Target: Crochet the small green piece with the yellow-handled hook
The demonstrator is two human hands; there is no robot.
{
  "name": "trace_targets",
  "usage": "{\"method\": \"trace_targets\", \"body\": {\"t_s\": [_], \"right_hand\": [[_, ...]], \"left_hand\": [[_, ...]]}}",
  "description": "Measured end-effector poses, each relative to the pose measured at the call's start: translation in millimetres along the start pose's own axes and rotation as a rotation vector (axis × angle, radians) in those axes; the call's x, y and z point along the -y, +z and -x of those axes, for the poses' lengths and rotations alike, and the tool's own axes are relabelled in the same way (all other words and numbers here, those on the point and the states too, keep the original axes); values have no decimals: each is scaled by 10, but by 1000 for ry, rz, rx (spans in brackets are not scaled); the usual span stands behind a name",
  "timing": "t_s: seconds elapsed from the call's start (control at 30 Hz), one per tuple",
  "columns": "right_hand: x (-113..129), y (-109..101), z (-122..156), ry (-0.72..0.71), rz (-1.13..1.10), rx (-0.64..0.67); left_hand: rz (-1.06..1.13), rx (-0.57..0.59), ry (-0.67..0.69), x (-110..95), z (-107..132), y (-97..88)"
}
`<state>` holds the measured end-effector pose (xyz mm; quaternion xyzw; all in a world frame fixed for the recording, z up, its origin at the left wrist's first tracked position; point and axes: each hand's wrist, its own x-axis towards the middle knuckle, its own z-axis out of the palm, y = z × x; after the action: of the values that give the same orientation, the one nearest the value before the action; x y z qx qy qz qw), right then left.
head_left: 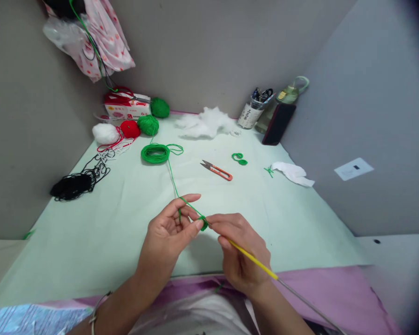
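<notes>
Between the fingertips of my left hand [176, 223] is a small green crochet piece [204, 224]. Over the raised index finger of that hand runs a green yarn strand [172, 174], leading back to a wound green yarn hank [155, 153]. My right hand [242, 246] is closed around a crochet hook [254, 260] with a yellow grip and a long metal shaft. The hook's tip meets the green piece and is hidden by the fingers and yarn. Beyond my hands lie orange-handled thread snips [217, 170].
Green [148, 125], red [130, 129] and white yarn balls [105, 133] sit at the back left, near black yarn [71, 186]. White stuffing [207, 123] lies at the back. A pen cup [249, 114], phone [278, 124] and bottle [289, 94] stand back right. Grey walls [202, 56] enclose the table.
</notes>
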<state>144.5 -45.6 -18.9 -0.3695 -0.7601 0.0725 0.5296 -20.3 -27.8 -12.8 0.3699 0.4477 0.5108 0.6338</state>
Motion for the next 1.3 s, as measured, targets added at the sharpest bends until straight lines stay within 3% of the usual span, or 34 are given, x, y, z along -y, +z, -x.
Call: {"method": "trace_targets", "body": {"t_s": [0.1, 0.17, 0.23, 0.3, 0.4, 0.47, 0.63, 0.77, 0.87, 0.97, 1.1, 1.3], "right_hand": [[0, 24, 43, -13, 136, 37], [-1, 31, 54, -28, 190, 37], [0, 25, 31, 8, 112, -7], [5, 15, -25, 130, -74, -107], [19, 22, -124, 349, -378, -202], [28, 47, -160, 392, -451, -171], [20, 107, -29, 210, -167, -75], [-16, 58, 83, 75, 21, -17], [-26, 1, 23, 241, -177, -110], [-26, 7, -72, 403, -434, -160], [-26, 76, -106, 460, -585, -125], [-24, 80, -63, 496, -637, -151]], "left_hand": [[89, 42, -58, -28, -1, 17], [220, 107, -174, -66, -16, 26], [350, 163, -306, -110, -36, 25], [409, 164, -351, -147, -51, 18], [363, 133, -247, -162, -47, 15], [292, 146, -179, -143, -27, 24], [202, 105, -109, -71, 0, 38], [347, 171, -255, -61, -51, 15], [398, 146, -318, -71, -90, -8], [328, 97, -223, -64, -89, -17], [216, 141, -154, -38, -48, -13], [246, 173, -206, -110, -28, 16]]}}
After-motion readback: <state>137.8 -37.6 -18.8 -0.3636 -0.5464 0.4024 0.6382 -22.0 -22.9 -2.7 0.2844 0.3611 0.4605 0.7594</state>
